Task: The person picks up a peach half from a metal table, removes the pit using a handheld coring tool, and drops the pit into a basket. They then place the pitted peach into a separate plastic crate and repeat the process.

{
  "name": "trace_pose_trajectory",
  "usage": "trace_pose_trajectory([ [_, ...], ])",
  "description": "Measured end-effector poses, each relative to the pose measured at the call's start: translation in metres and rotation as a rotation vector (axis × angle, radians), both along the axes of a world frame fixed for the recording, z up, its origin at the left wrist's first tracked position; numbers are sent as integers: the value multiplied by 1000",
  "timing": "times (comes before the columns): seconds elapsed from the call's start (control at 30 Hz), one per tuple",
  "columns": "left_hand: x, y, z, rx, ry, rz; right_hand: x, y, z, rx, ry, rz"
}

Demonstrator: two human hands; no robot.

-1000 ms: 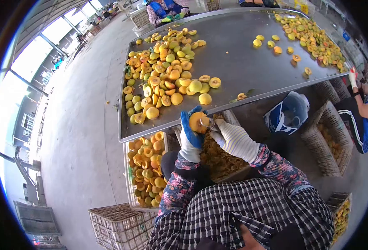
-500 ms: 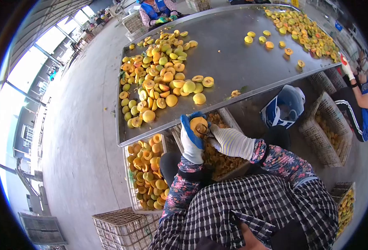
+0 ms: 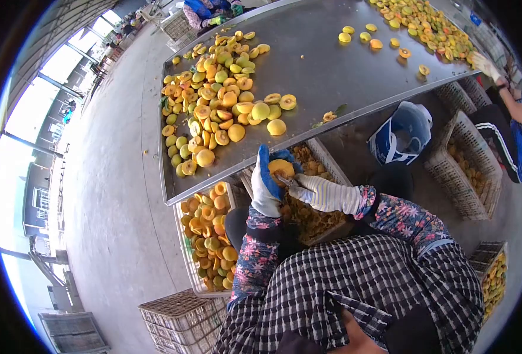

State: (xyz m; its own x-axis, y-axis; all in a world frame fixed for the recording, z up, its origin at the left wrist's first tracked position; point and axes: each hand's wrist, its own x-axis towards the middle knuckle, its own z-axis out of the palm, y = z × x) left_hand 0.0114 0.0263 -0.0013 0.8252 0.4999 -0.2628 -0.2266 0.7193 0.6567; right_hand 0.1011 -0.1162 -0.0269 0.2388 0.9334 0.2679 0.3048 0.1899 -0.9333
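Peach half (image 3: 281,168), soft, juicy, likely slippery: your left hand (image 3: 266,186) closes its grip round the skin side above the crate (image 3: 326,168), your right hand (image 3: 323,193) clasping a small pitting tool (image 3: 289,184) at the cut face.

Steel table (image 3: 326,65); peach heap (image 3: 219,100) left; more peaches (image 3: 426,23) far right.

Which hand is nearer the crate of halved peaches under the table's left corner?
Left. The left hand, holding a peach half, sits just right of the crate of halved peaches. The right hand is farther right, over the crate of scraps.
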Motion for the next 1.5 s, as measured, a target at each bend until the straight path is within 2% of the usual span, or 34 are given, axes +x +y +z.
trace_pose_trajectory([
  [0.07,3,-8,2,31,-74,82,-3,-9,27,-402,520,145],
  [0.17,7,-11,-1,24,-146,110,0,-14,45,-490,802,263],
  [0.27,11,-9,-9,14,-169,83,8,-16,46,-525,1238,384],
  [0.4,18,-9,-9,11,-78,35,20,-19,32,-528,1409,466],
  [0.47,19,-9,-6,286,62,63,21,-21,28,-561,1362,413],
  [0.53,25,0,-24,586,231,152,22,-26,28,-575,1272,385],
  [0.63,16,26,-57,897,260,348,31,-37,22,-620,994,423],
  [0.7,8,37,-63,684,189,306,30,-41,-25,-478,24,183],
  [0.73,4,29,-37,592,195,267,28,-39,-17,-381,-456,50],
  [0.77,-1,32,-35,726,251,338,31,-41,-7,-790,-536,134],
  [0.87,-28,56,-4,877,537,455,38,-48,-36,-855,-573,210],
  [0.93,-63,95,1,1027,789,461,40,-50,-13,-875,-588,200],
  [1.0,-91,110,29,1281,1125,405,42,-52,-9,-869,-586,190],
  [1.1,-114,159,-7,1896,1396,413,39,-48,-24,-939,-591,245],
  [1.2,-37,131,24,1488,1082,138,39,-34,-46,-1103,-260,237],
  [1.23,-9,116,33,1409,1006,48,38,-29,-47,-1220,-62,196],
  [1.27,19,103,36,1329,928,-39,39,-29,-46,-1175,-137,241],
  [1.33,63,109,-4,1587,809,-125,42,-31,-43,-1082,-281,321],
  [1.4,103,84,2,1568,884,-236,44,-42,-31,-894,-394,311],
  [1.43,117,80,-10,1652,1000,-256,45,-46,-26,-802,-450,305],
  [1.5,134,75,-30,1740,1168,-297,45,-46,-21,-802,-432,279],
])
